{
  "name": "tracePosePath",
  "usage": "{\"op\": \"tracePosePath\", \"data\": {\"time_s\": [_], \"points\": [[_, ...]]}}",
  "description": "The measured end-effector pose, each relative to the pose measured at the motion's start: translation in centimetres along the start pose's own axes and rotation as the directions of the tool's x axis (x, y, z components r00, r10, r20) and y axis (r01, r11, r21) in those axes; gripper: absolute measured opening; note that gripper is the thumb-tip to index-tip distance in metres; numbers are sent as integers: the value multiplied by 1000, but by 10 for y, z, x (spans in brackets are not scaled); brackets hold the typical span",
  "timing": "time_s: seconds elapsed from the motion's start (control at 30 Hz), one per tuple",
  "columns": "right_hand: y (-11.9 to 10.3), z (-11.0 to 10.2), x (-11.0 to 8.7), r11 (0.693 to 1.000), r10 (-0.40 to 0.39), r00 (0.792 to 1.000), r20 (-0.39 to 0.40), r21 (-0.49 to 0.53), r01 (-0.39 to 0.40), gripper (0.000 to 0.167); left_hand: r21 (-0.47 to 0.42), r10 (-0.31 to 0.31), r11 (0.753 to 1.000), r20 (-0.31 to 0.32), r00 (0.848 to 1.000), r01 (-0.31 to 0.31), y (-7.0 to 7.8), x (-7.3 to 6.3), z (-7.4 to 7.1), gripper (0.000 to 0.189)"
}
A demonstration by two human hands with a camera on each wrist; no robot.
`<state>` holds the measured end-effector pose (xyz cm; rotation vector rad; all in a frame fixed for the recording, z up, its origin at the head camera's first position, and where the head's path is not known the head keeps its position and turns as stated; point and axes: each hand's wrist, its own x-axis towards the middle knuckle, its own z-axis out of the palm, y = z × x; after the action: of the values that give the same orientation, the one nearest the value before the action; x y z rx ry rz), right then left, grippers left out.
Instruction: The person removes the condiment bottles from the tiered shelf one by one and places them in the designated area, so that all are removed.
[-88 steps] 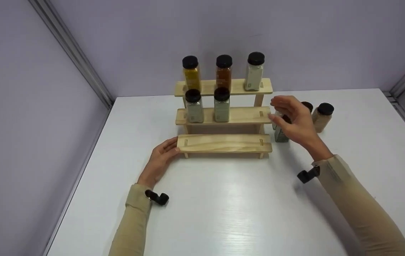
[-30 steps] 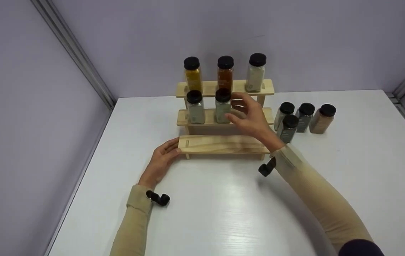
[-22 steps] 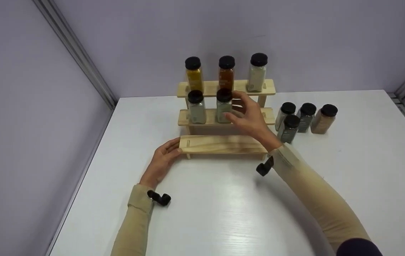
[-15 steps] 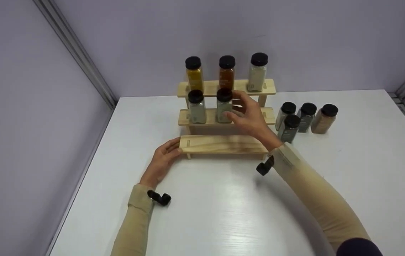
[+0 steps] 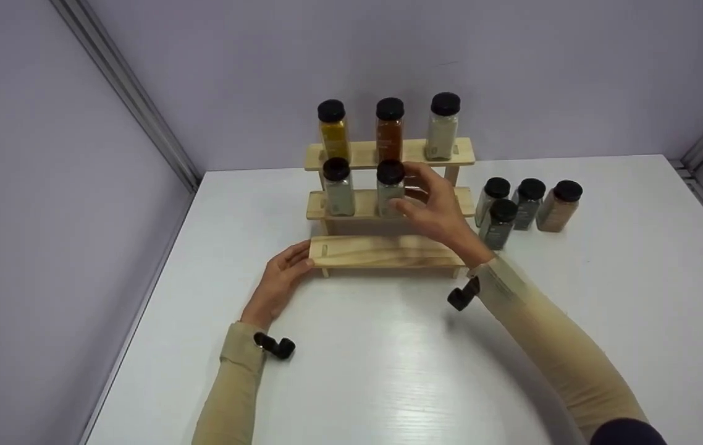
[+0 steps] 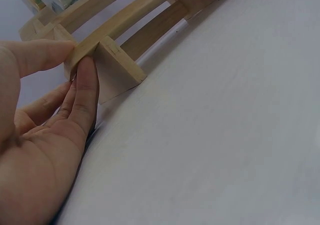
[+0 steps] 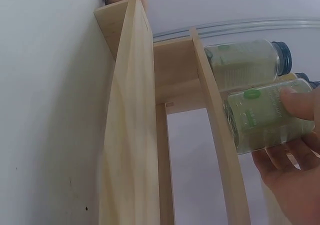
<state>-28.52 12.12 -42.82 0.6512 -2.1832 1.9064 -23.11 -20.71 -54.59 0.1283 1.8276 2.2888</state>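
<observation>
Right hand point(image 5: 437, 213) has moved leftward, gripping the pale-green jar point(image 5: 388, 193) between thumb point(image 7: 299, 104) and fingers point(image 7: 279, 157).

We take this for a recording booth, perhaps in a lab or studio, though we cannot tell which: plain pale-lavender panels point(image 5: 252, 74) close in the back and both sides, and grey metal strips point(image 5: 129, 99) run up the corners where they meet. We see a broad white surface point(image 5: 351, 371) spread between them and a small black camera point(image 5: 285, 348) at each sleeve cuff point(image 5: 239, 346), while the capped jars point(image 5: 556, 213) and tiered wooden rack point(image 5: 388, 252) are kitchen-type goods.
</observation>
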Motion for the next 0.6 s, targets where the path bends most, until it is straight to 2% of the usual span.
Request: {"op": "tracePosePath", "data": {"time_s": [0.33, 0.6], "points": [[-2, -19, -7, 1000, 7, 999, -37, 1, -7, 60, 4, 0, 1000, 0, 1000, 0, -1, 1, 0, 53], [0, -34, -13, 999, -40, 999, -32, -31, 39, 57, -9, -8, 1000, -16, 1000, 7, 0, 1, 1, 55]]}}
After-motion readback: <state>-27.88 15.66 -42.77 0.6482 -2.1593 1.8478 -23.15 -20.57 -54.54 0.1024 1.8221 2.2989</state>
